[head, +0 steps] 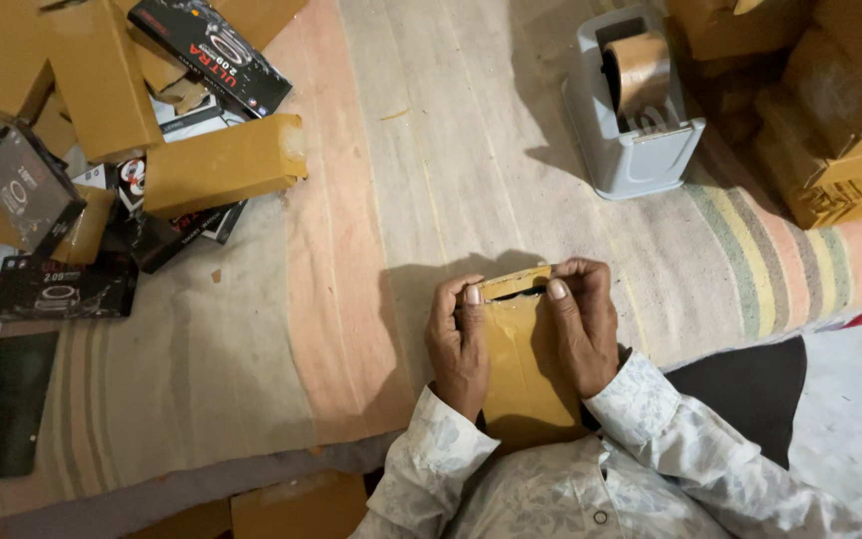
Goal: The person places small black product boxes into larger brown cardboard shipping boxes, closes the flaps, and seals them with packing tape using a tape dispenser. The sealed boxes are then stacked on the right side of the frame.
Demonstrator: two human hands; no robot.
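At the lower middle of the frame, the left hand (458, 344) and the right hand (583, 324) are both closed around a brown cardboard envelope (519, 364), thumbs pressing its top flap. A grey tape dispenser (631, 110) stands at the upper right on the striped rug (431, 150).

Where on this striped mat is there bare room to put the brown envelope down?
Bare mat runs between the box pile at the left and the grey tape dispenser. Another bare stretch lies below that pile, beside the left hand. Both hands, left and right hand, hold the brown envelope. Crowded: the upper left pile and the stacked brown parcels at the upper right.
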